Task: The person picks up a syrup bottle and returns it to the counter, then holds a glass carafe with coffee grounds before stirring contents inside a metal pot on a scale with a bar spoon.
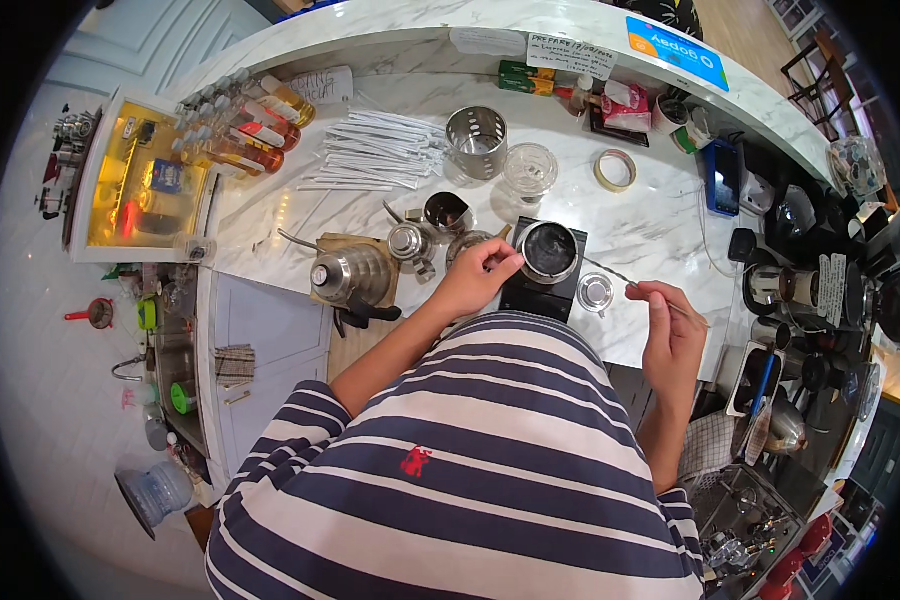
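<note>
My right hand (pixel 673 330) pinches a thin, twisted silver metal rod (pixel 610 271) slanting far-left toward a round, dark-filled, silver-rimmed cup (pixel 550 250) just right of my nearer, half-curled left hand (pixel 480 278), its hold unclear.

A thin twisted rod (pixel 610 270) slants beside an upright silvery cup (pixel 549 250), dark inside.
</note>
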{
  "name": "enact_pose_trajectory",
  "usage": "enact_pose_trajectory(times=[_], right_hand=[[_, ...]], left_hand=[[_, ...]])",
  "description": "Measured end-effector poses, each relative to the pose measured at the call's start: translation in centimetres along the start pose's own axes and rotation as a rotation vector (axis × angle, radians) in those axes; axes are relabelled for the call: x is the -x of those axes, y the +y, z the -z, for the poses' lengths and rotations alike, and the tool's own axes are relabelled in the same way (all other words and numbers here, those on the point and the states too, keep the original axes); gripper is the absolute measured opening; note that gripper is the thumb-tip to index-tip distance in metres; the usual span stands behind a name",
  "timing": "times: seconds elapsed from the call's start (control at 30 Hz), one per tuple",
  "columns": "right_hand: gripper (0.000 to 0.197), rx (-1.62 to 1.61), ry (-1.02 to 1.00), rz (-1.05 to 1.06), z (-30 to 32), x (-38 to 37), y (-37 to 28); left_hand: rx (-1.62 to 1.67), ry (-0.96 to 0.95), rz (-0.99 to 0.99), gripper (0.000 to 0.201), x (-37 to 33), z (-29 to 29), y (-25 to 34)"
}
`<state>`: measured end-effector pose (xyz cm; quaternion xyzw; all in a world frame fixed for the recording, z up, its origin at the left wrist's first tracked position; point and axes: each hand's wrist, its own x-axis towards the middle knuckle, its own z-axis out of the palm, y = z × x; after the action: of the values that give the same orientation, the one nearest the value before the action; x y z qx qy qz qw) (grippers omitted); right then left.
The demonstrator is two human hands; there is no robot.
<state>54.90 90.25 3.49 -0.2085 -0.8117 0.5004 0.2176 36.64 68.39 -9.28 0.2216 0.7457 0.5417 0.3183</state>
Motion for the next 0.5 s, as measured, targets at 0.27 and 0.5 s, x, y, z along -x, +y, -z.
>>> enact_pose_trajectory(times=[0.27,0.5], right_hand=[[0.017,0.000,-0.017,0.025,-0.19,0.13,0.04],[0.015,0.038,-0.101,0.102,-0.50,0.24,-0.25]], left_hand=[[-0.019,-0.024,0.008,0.019,-0.12,0.09,-0.37],[0.003,-0.028,-0.021,0.019,-0.20,-0.15,-1.06]])
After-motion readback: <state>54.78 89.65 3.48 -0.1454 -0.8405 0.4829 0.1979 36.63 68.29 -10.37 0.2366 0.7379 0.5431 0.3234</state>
